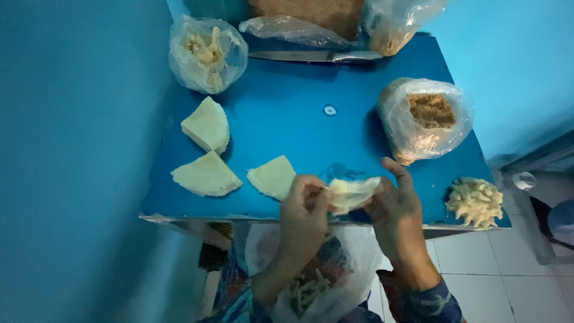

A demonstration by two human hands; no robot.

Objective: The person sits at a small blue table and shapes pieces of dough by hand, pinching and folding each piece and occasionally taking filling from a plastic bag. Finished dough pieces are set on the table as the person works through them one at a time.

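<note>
My left hand (pixel 302 212) and my right hand (pixel 397 209) both grip one thin pale dough wrapper (pixel 353 194) above the near edge of a blue table (pixel 299 131). The wrapper is stretched between my fingertips. Three folded pale wrapper stacks lie on the table to the left: one (pixel 206 124) farther back, one (pixel 206 175) near the left edge, one (pixel 273 177) right beside my left hand.
A clear bag of pale pieces (pixel 206 54) sits at the back left. A bag of brown crumbly filling (pixel 426 119) stands at the right, a heap of pale shreds (pixel 475 202) at the near right corner. A long knife (pixel 314 56) lies at the back. A plastic bag (pixel 317 281) rests in my lap.
</note>
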